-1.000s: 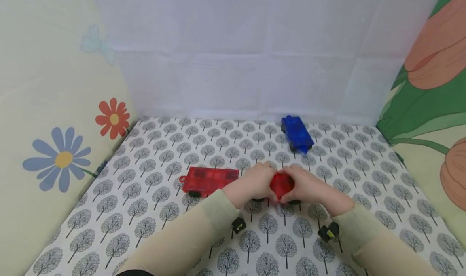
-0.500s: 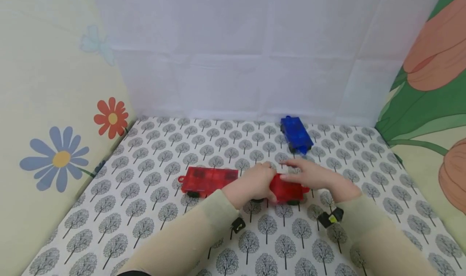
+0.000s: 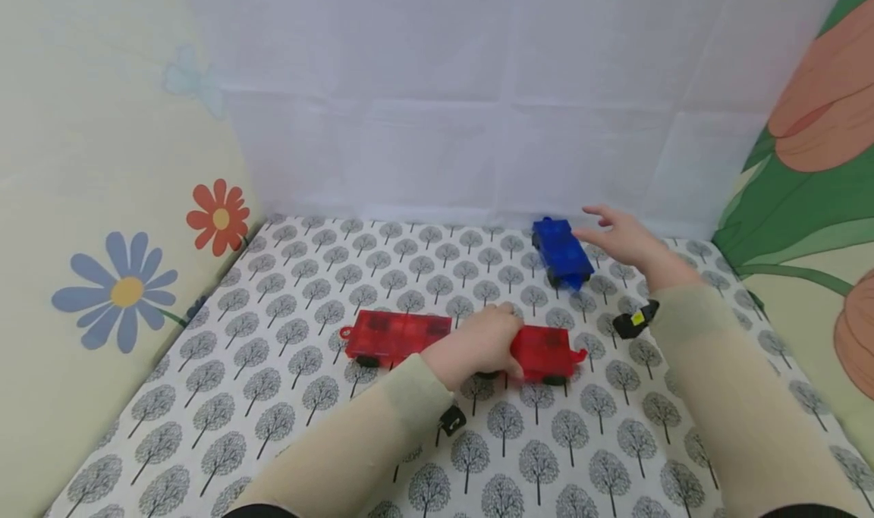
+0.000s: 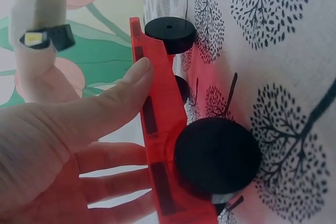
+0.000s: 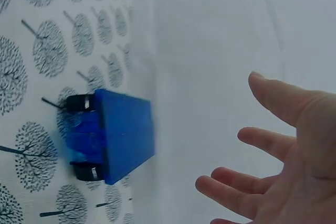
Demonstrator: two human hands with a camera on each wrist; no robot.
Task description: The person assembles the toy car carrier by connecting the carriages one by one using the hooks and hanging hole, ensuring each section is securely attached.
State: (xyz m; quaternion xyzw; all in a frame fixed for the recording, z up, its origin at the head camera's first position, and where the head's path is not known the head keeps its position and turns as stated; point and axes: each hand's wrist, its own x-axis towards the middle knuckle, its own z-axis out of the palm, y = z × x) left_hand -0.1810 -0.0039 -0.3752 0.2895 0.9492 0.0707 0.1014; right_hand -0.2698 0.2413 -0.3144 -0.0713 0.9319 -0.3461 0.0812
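My left hand (image 3: 486, 342) grips a red see-through toy car (image 3: 549, 353) with black wheels and a hook at its right end. In the left wrist view the thumb (image 4: 123, 90) presses one side of that red chassis (image 4: 165, 95), with the fingers across on the other side. A second red toy car (image 3: 392, 337) lies in line to the left; the hand hides where the two meet. Farther back sits a blue toy car (image 3: 565, 251), set at an angle. My right hand (image 3: 624, 239) hovers beside it with spread fingers, apart from it in the right wrist view.
A white cloth printed with grey trees (image 3: 273, 397) covers the table. White fabric (image 3: 423, 108) hangs right behind the blue car. Flower-printed panels (image 3: 123, 290) stand along both sides.
My right hand has let go of the red car, lifted away, and moved back and right to the blue car. My left hand has stayed on the red car.
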